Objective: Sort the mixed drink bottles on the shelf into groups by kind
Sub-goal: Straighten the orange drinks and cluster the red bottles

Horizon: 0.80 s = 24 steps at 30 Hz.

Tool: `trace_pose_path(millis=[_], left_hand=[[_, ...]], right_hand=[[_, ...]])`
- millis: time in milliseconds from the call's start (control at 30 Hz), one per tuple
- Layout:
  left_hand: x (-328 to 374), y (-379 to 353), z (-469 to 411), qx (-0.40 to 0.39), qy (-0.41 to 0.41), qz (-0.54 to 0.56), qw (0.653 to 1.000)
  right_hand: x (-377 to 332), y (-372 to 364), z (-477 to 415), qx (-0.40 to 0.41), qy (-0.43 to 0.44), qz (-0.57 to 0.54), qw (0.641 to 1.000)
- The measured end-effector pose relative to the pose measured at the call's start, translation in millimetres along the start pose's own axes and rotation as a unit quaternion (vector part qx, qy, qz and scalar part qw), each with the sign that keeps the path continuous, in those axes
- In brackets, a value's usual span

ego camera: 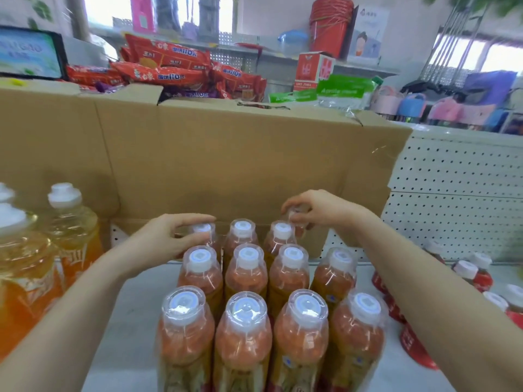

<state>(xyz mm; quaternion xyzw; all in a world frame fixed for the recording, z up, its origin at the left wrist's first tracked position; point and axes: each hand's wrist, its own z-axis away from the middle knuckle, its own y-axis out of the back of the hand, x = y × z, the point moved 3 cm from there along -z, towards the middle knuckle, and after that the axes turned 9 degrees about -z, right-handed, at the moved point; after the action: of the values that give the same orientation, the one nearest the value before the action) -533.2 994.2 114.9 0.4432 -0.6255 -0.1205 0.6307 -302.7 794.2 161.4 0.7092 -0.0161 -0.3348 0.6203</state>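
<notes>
Orange drink bottles [246,278] stand upright in tight rows on the pale shelf [135,301], white caps under clear wrap. Left hand [169,236]: fingers grip the top of the rear-left bottle [204,230]. Right hand [317,210]: fingers curled round the top of the rear-right bottle [295,217]. Cardboard box [226,154] directly behind the group. Larger yellow-orange bottles [68,222] stand left; red-labelled bottles [467,274] right, apart.

Big cardboard box [226,154] upright, dead centre. Red snack packs [167,72] heaped behind it, green packs [342,87] to their right, red-white carton [311,70] just behind those. Red buckets [329,26] up top. Pegboard [452,199] far right.
</notes>
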Motion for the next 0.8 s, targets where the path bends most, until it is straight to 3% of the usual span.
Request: trace_pose_path(millis=[167, 367, 533, 600, 700, 733, 800], left_hand=[[2.6, -3.6, 7.5, -0.001, -0.015, 0.007, 1.000], [-2.6, -5.8, 6.1, 0.002, -0.016, 0.034, 0.999], [-16.8, -15.5, 19.1, 0.100, -0.015, 0.119, 0.988], [-24.2, -19.5, 35.9, 0.159, -0.009, 0.163, 0.974], [-29.4, -27.1, 80.2, 0.224, -0.023, 0.211, 0.951], [-29.0, -32.2, 98.1, 0.224, -0.031, 0.211, 0.951], [-25.7, -47.5, 134.2, 0.200, -0.047, 0.190, 0.960]], right_hand=[[19.1, 3.2, 44.1, 0.044, -0.047, 0.036, 0.997], [8.3, -4.6, 61.9, 0.029, -0.051, 0.013, 0.998], [11.0, -11.1, 81.9, 0.099, -0.068, -0.079, 0.990], [14.4, -22.2, 101.6, 0.158, -0.065, -0.194, 0.966], [19.4, -46.4, 142.9, 0.304, -0.043, -0.378, 0.874], [21.6, -59.3, 158.0, 0.342, -0.043, -0.407, 0.846], [17.1, -96.1, 190.0, 0.394, -0.037, -0.402, 0.825]])
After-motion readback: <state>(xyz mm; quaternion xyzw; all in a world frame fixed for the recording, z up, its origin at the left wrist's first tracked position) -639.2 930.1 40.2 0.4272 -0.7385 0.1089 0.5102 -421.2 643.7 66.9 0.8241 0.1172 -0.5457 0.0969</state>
